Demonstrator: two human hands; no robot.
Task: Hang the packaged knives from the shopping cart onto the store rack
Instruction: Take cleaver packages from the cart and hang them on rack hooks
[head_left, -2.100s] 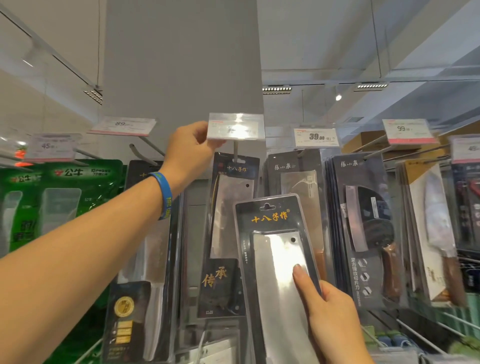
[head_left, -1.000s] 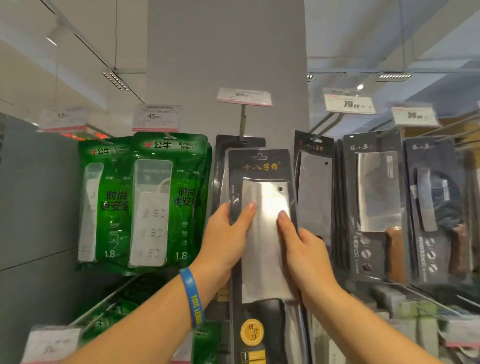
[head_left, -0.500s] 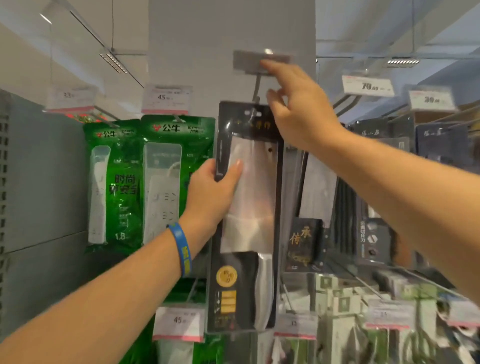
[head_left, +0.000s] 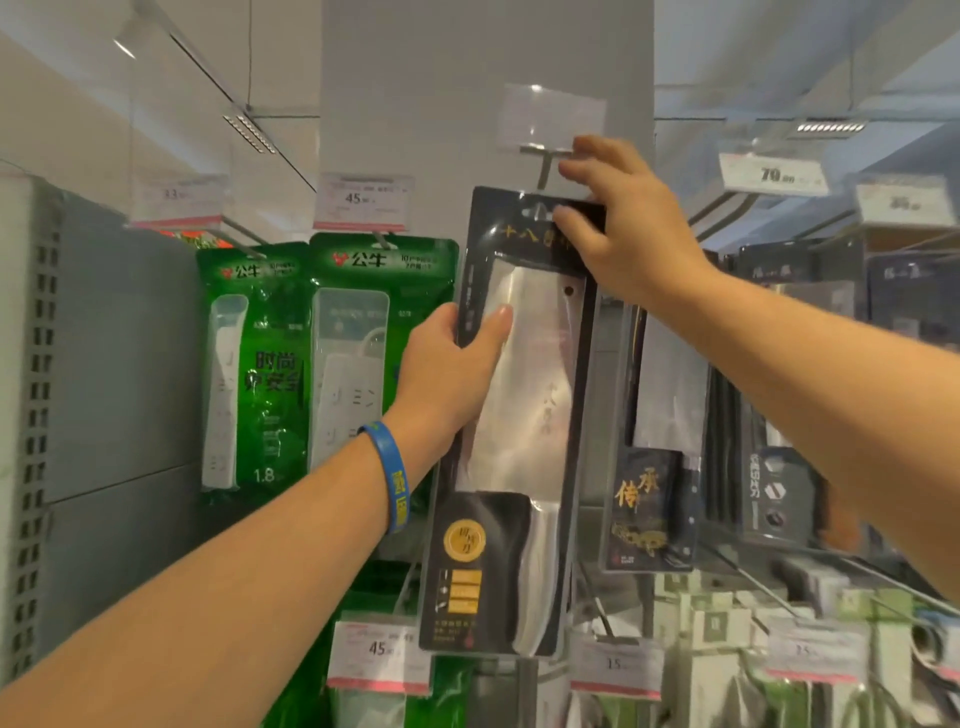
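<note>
A grey pillar (head_left: 467, 78) rises to the pale ceiling (head_left: 779, 47), where louvred lights (head_left: 830, 126) glow; a perforated grey shelf panel (head_left: 36, 415) stands left.

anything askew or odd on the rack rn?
Yes: the packaged cleaver leans, its bottom sitting left of its top, unlike the straight-hanging green packs beside it. The left hand grips its left edge; the right hand touches its top by the hook. The price tag above looks blank.

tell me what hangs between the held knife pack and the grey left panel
Two green power-strip packs hang left of the knife pack, head view.
</note>
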